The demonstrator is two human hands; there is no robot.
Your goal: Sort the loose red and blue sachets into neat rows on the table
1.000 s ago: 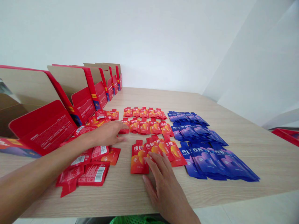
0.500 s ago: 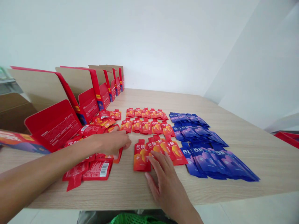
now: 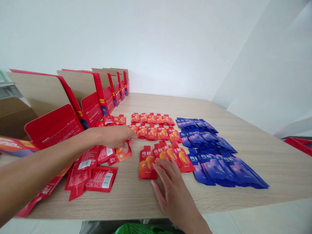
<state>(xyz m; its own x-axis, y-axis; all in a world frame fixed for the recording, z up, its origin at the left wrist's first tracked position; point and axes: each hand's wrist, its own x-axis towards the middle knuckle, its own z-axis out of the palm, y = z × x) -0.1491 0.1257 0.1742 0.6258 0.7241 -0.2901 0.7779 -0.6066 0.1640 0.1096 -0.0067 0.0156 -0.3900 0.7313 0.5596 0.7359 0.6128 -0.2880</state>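
My left hand [image 3: 117,136] is closed in a pinch on a red sachet [image 3: 121,154], lifted a little off the wooden table [image 3: 255,156]. Under and left of it lies a loose heap of red sachets [image 3: 92,172], many face down with barcodes showing. My right hand [image 3: 172,188] lies flat with fingers spread, its fingertips touching the near row of red sachets [image 3: 163,157]. Two more rows of red sachets [image 3: 153,125] lie behind that row. Blue sachets [image 3: 214,152] lie in overlapping rows to the right.
Several open red cardboard boxes [image 3: 73,107] with raised brown flaps stand in a line along the table's left side up to the white wall. A red tray edge [image 3: 298,144] shows at the far right. Something green [image 3: 136,229] sits below the table's near edge.
My left hand drew back from the middle row, closed on a red sachet from the heap and lifted it. My right hand stayed on the near row.
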